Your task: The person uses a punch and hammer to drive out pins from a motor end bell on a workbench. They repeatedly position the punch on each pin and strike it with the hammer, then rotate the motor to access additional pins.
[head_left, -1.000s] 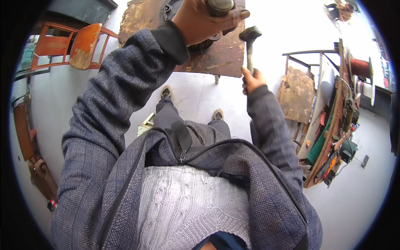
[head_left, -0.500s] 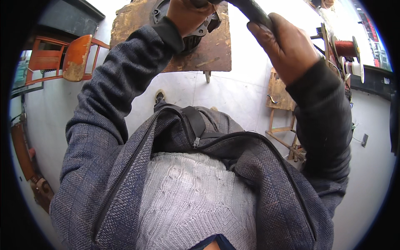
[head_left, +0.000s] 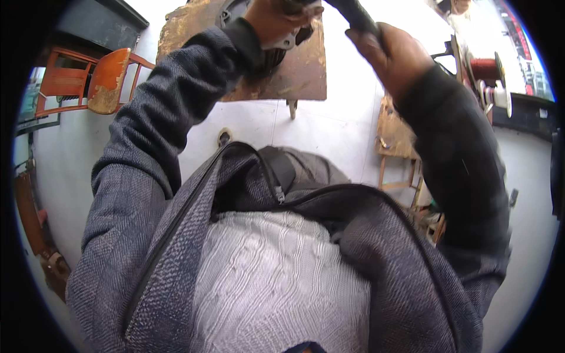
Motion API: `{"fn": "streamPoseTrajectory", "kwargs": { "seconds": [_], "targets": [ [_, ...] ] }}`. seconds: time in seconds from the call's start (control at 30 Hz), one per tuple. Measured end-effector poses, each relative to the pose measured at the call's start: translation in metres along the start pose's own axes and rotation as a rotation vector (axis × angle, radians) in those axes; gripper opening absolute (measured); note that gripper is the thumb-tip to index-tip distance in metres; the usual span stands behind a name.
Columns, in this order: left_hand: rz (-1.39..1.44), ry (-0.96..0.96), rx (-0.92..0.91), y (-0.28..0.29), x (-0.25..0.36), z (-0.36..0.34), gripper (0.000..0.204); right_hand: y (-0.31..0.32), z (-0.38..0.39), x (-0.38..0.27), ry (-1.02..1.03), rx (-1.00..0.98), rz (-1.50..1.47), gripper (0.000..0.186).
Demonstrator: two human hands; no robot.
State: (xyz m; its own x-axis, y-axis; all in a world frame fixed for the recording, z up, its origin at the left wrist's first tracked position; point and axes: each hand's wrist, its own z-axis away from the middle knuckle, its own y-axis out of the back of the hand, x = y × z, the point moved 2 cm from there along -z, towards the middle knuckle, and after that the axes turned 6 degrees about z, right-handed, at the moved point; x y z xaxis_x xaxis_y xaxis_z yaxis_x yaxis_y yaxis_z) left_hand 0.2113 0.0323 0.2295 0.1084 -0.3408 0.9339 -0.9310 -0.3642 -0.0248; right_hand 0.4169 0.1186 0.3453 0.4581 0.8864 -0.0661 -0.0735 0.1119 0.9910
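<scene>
My right hand (head_left: 395, 57) is closed around a thick dark bar-like handle (head_left: 357, 15), which slants up to the left and leaves the picture at the top edge. Whatever is at the handle's far end is out of sight. My left hand (head_left: 279, 23) is bent over a round dark metal housing (head_left: 268, 62), with light metal lugs, that lies on a worn wooden worktable (head_left: 303, 73). Its fingers look curled near something dark at the upper edge, which I cannot make out. My left hand and forearm cover much of the housing.
An orange wooden chair (head_left: 109, 79) with a worn seat stands left of the table. To the right is a wooden stool (head_left: 393, 129) with a small curved tool on it. Beyond it are a spool of reddish wire (head_left: 485, 67) and a white spool (head_left: 499, 98).
My right hand has shifted slightly up and left with the handle, its sleeve blurred. My left hand has moved a little to the right over the housing.
</scene>
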Motion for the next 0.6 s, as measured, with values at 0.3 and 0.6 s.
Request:
{"fn": "streamPoseTrajectory", "kwargs": {
  "seconds": [0.3, 0.6],
  "targets": [
    [-0.033, -0.048, -0.312, 0.022, -0.001, -0.009, 0.007, 0.035, 0.02, -0.022, -0.024, 0.118, -0.202, 0.061],
    [0.081, -0.098, 0.229, 0.005, 0.011, 0.016, 0.008, 0.013, -0.02, -0.031, -0.025, -0.03, -0.048, 0.064]
  ]
}}
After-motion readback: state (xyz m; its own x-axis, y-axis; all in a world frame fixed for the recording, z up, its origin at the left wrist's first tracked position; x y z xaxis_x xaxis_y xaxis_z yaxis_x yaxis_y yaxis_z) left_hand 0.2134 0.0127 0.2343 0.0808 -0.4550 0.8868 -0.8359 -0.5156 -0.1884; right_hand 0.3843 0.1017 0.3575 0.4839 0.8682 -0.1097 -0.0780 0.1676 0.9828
